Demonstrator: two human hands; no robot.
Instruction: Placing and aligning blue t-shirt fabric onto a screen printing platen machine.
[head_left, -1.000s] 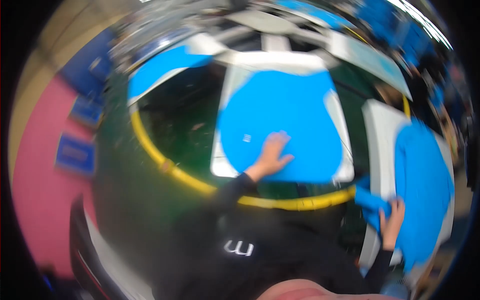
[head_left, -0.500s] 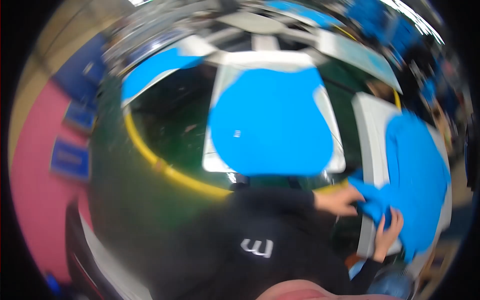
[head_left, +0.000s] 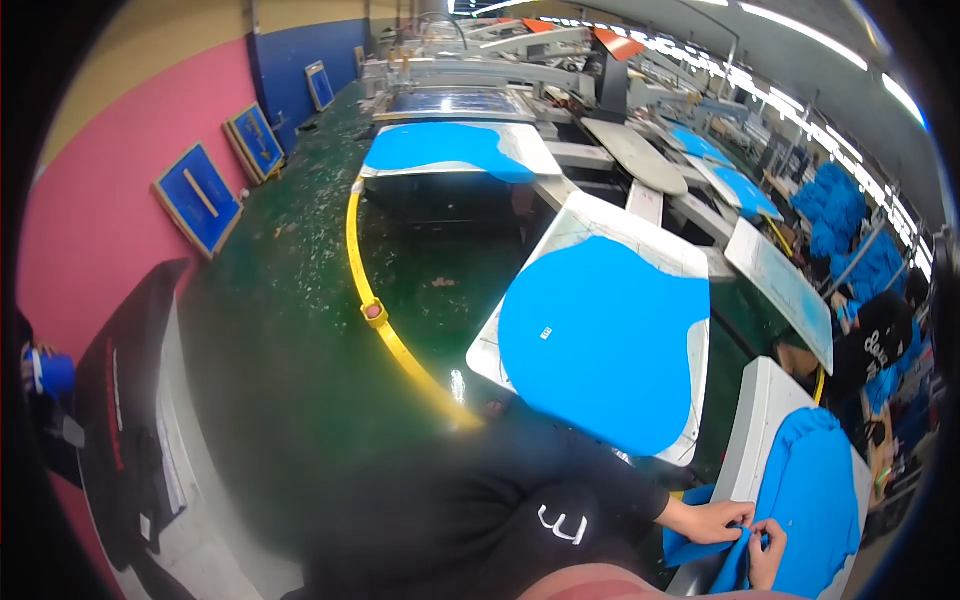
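Note:
At the lower right, my left hand (head_left: 708, 522) and my right hand (head_left: 768, 556) are close together over a heap of bright blue fabric (head_left: 812, 490). The fingers of both hands are closed in a pinch on a fold of this cloth. The exact edge between the fingertips is too small to make out. The heap lies on a white board (head_left: 743, 430), and part of the cloth hangs down its near side. Ahead of me, a flat blue fabric piece (head_left: 605, 350) with a small pale mark is spread on a white printing platen (head_left: 600, 215).
Another platen with blue fabric (head_left: 435, 148) stands farther left on the printing machine. A yellow curved rail (head_left: 395, 350) runs along the green floor. Framed screens (head_left: 200, 200) lean against the pink wall. A co-worker in black (head_left: 875, 340) is at the right.
My view has swung left and up, so the platens appear shifted rightward. Both hands stay at the blue fabric heap and are now closer together, pinching its fold.

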